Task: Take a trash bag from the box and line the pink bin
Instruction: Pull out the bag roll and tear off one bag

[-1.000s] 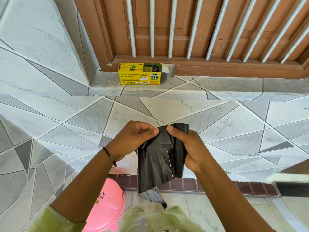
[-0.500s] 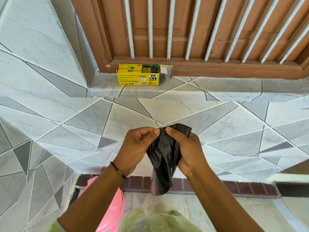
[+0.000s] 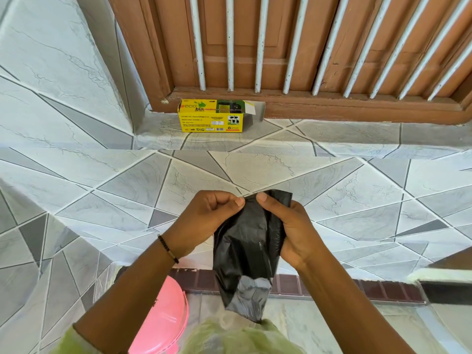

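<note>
Left hand [image 3: 204,221] and right hand [image 3: 288,226] pinch the black trash bag [image 3: 245,251] at its top edge, apparently working its mouth apart; next, spread it over the pink bin [image 3: 163,320].

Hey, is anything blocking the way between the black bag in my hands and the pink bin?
Nothing visible: the black plastic trash bag hangs above the floor, the pink plastic bin sits low left, partly behind the left forearm.
</note>
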Motion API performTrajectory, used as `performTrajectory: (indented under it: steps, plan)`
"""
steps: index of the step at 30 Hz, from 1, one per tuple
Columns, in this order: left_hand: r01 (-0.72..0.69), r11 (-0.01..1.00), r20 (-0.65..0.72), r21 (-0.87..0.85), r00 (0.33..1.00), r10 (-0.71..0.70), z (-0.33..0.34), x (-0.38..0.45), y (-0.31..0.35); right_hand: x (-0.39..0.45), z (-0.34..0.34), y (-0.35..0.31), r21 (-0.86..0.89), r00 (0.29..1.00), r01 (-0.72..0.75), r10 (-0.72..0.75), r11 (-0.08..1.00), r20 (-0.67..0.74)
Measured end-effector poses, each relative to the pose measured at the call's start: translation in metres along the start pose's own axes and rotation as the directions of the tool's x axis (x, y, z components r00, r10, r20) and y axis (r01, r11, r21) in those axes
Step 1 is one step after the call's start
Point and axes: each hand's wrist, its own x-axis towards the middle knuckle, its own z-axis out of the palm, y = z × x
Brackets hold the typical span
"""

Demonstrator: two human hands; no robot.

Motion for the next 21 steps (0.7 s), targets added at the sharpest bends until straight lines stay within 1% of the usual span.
performTrajectory:
  steps: [3, 5, 7, 11, 14, 16, 19, 21]
  plan:
    - [-0.031, 0.999, 0.055, 0.026, 0.998, 0.03, 0.004, 0.0, 0.005, -0.001, -0.001, -0.007, -0.108, 0.998, -0.018, 0.025, 0.994, 0.056]
    - [-0.071, 0.997, 0.026, 0.007, 0.997, 0.07, 0.007, -0.001, 0.003, -0.001, 0.0, -0.009, -0.111, 0.999, -0.015, 0.02, 0.994, 0.05]
    - [-0.088, 0.996, -0.035, -0.025, 0.996, 0.087, 0.008, -0.001, -0.001, -0.001, 0.0, -0.01, -0.096, 1.0, -0.009, 0.012, 0.995, 0.026]
    - [-0.081, 0.995, -0.104, -0.053, 0.992, 0.075, 0.012, 0.001, -0.006, -0.002, 0.004, -0.004, 0.006, 0.999, 0.03, -0.03, 1.0, -0.034]
    - [-0.066, 0.986, -0.153, -0.151, 0.987, 0.043, 0.016, 0.002, -0.01, -0.001, 0.01, 0.002, 0.116, 0.995, 0.059, -0.049, 0.991, -0.082]
    - [-0.051, 0.973, -0.162, -0.224, 0.987, 0.014, 0.019, 0.003, -0.012, -0.001, 0.013, 0.005, 0.18, 0.992, 0.065, -0.045, 0.982, -0.114]
    - [-0.044, 0.949, -0.15, -0.312, 0.989, -0.004, 0.023, 0.003, -0.012, -0.001, 0.016, 0.007, 0.211, 0.987, 0.081, -0.048, 0.974, -0.154]
    - [-0.048, 0.94, -0.153, -0.339, 0.988, -0.005, 0.024, 0.003, -0.012, 0.0, 0.017, 0.008, 0.233, 0.984, 0.096, -0.057, 0.968, -0.171]
